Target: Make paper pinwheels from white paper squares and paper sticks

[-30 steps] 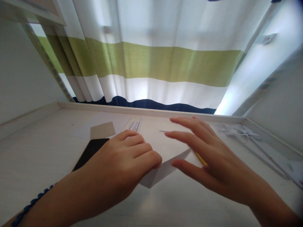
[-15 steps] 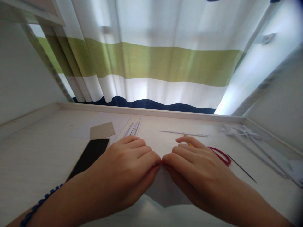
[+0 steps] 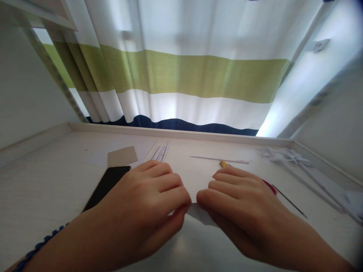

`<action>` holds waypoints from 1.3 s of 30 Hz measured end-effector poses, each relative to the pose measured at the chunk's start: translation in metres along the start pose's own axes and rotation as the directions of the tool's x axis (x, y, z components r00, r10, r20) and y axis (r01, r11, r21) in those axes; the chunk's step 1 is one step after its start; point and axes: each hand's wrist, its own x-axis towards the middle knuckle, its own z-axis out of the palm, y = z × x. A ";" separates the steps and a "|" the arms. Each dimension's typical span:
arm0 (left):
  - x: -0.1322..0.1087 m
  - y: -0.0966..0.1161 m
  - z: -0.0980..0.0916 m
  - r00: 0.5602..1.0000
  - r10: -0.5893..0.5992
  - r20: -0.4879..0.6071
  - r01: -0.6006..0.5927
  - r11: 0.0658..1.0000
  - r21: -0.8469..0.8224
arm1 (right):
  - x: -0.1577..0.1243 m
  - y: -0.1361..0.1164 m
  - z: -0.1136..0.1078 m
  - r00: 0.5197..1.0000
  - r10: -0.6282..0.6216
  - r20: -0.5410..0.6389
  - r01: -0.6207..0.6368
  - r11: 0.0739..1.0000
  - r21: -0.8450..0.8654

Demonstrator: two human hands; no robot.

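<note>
Between my hands is a piece of white paper (image 3: 202,215), mostly covered by the fingers. My left hand (image 3: 154,202) pinches its upper edge between thumb and bent fingers. Just to the right, my right hand (image 3: 238,204) grips the same edge, a small gap from the left. How the paper is folded or rolled behind the fingers is hidden. A black phone (image 3: 109,185) lies beside my left wrist. Near my right hand are a yellow-tipped tool (image 3: 224,164) and a red loop handle (image 3: 269,186), both partly covered by the hand.
Thin white paper sticks (image 3: 160,153) lie behind my left hand, beside a beige card (image 3: 122,155) on white sheets. Another thin stick (image 3: 219,159) lies farther right. A dark needle-like rod (image 3: 289,201) and crumpled white strips (image 3: 292,156) are on the right. A curtain (image 3: 176,73) hangs behind the table.
My hands have moved slightly apart, opening a gap between the fingertips. Less paper shows below them. The right index finger has curled in, uncovering the yellow tip and hiding more of the red loop.
</note>
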 end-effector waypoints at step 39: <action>0.007 -0.009 0.006 0.983 0.056 -0.175 -0.015 0.974 0.227 | 0.005 0.017 0.006 0.966 -0.027 -0.257 0.006 0.996 -0.084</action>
